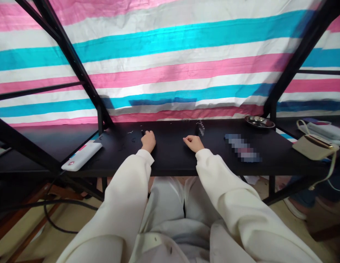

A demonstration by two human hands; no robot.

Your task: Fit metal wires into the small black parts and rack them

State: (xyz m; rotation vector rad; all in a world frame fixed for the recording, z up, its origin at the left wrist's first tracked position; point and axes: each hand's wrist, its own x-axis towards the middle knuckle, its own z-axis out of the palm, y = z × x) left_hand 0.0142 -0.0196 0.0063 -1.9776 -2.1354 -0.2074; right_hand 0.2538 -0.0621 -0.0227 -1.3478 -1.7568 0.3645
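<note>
My left hand rests on the black table, fingers curled into a loose fist, next to a small dark object at its fingertips. Whether it grips that object I cannot tell. My right hand lies on the table a little to the right, fingers curled under, near a small clear item with thin wire bits. Both arms wear white sleeves.
A white flat device lies at the table's left edge. A metal dish sits at the back right, a beige pouch with a strap at far right. Black frame bars rise left and right before a striped tarp. Cables lie on the floor.
</note>
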